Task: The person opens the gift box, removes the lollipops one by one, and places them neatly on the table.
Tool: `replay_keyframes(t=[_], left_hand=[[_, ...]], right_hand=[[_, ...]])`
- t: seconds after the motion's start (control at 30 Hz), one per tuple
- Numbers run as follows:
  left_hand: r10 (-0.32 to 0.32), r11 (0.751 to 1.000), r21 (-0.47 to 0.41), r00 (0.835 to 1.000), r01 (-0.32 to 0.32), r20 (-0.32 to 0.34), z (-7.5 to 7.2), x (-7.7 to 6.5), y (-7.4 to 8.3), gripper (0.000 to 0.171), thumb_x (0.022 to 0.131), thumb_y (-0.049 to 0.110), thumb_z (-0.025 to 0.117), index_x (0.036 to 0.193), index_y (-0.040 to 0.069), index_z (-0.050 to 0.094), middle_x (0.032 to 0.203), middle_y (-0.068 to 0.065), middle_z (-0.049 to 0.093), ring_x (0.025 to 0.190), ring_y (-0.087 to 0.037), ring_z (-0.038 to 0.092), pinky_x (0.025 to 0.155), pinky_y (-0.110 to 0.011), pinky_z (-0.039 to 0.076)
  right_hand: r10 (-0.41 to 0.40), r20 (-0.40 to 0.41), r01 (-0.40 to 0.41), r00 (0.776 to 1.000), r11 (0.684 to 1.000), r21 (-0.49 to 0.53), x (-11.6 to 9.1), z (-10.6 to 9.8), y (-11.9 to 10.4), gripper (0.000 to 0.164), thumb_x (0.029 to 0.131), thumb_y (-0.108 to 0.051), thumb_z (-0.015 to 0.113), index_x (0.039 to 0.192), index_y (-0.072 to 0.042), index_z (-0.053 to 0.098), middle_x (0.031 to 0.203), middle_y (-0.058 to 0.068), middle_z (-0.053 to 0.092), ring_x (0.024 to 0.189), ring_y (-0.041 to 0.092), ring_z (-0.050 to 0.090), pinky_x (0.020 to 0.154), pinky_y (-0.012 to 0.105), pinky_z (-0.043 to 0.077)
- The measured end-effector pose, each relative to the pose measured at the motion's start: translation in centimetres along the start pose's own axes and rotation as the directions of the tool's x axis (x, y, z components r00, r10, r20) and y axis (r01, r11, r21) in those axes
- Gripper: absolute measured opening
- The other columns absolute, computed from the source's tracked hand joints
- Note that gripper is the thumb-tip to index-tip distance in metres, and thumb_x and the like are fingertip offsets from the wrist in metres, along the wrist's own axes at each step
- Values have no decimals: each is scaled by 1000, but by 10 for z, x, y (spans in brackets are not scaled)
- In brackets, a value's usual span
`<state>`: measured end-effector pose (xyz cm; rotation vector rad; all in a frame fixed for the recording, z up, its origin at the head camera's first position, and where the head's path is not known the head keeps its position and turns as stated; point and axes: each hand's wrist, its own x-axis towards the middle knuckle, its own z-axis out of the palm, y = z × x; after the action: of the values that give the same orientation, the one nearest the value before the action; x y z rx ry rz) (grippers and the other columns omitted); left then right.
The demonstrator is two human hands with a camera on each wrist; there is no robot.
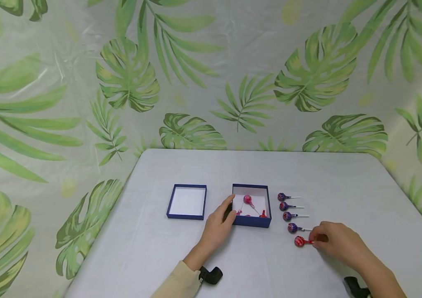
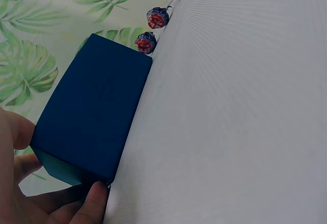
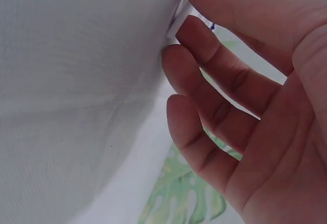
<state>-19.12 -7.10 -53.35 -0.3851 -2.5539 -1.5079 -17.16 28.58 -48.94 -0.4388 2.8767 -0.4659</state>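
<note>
My left hand [image 1: 216, 229] holds the left side of an open blue box [image 1: 252, 221], its fingers at the side wall and near corner, as the left wrist view also shows. Inside the box lies a pink lollipop [image 1: 247, 199], with red and pink ones partly hidden by the front wall. At the right, my right hand [image 1: 339, 240] pinches the stick of a red lollipop [image 1: 299, 241] at the near end of a column. Several purple lollipops [image 1: 287, 216] make up the rest of that column, sticks pointing right. In the right wrist view, the white stick [image 3: 180, 22] shows by the fingertips.
A shallow blue lid [image 1: 185, 217] with a white inside lies left of the box. Everything stands on a white-covered table [image 1: 140, 248]. Behind it hangs a leaf-patterned sheet [image 1: 196, 95].
</note>
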Motion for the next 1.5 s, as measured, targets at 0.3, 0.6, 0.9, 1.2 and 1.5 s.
replay_keyframes(t=[0.3, 0.6, 0.9, 1.2, 1.5], left_hand=[[-2, 1000, -11, 1000, 2, 13, 0, 0, 2, 50, 105, 34, 49, 155, 31, 40, 154, 1, 43, 141, -19, 40, 115, -42, 34], [1, 1000, -12, 1000, -1, 19, 1, 0, 4, 51, 106, 35, 48, 155, 31, 40, 155, 1, 43, 142, -19, 39, 116, -42, 34], [4, 1000, -14, 1000, -4, 24, 1, 0, 6, 50, 106, 32, 48, 155, 32, 39, 155, 0, 43, 142, -19, 39, 116, -43, 34], [-28, 1000, 3, 999, 28, 32, -1, 1, 4, 52, 106, 27, 50, 155, 36, 38, 156, 2, 41, 143, -18, 38, 116, -42, 34], [-9, 1000, 1, 1000, 9, 13, 0, 0, 3, 51, 106, 25, 50, 155, 32, 39, 155, -1, 43, 142, -22, 40, 114, -45, 36]], right_hand=[[14, 11, -14, 1000, 1000, -4, -1, -6, -4, 18, 78, -16, 85, 84, -27, 72, 77, -11, 57, 73, 12, 52, 64, 34, 47], [2, 19, -2, 1000, 1000, 7, 0, -4, -5, 16, 80, -13, 83, 83, -26, 73, 79, -11, 60, 73, 11, 53, 65, 35, 48], [1, 26, -1, 1000, 1000, 18, -4, -17, -7, 15, 79, -16, 82, 88, -26, 73, 78, -10, 59, 73, 12, 52, 62, 34, 46], [-75, -129, 74, 989, 997, -14, 8, -46, -30, 23, 83, -20, 82, 105, -20, 76, 84, -11, 63, 85, 21, 61, 69, 42, 54], [-95, -242, 111, 966, 993, 50, 30, -50, -64, 30, 86, -19, 80, 116, -19, 76, 89, -9, 67, 94, 25, 61, 74, 47, 55]])
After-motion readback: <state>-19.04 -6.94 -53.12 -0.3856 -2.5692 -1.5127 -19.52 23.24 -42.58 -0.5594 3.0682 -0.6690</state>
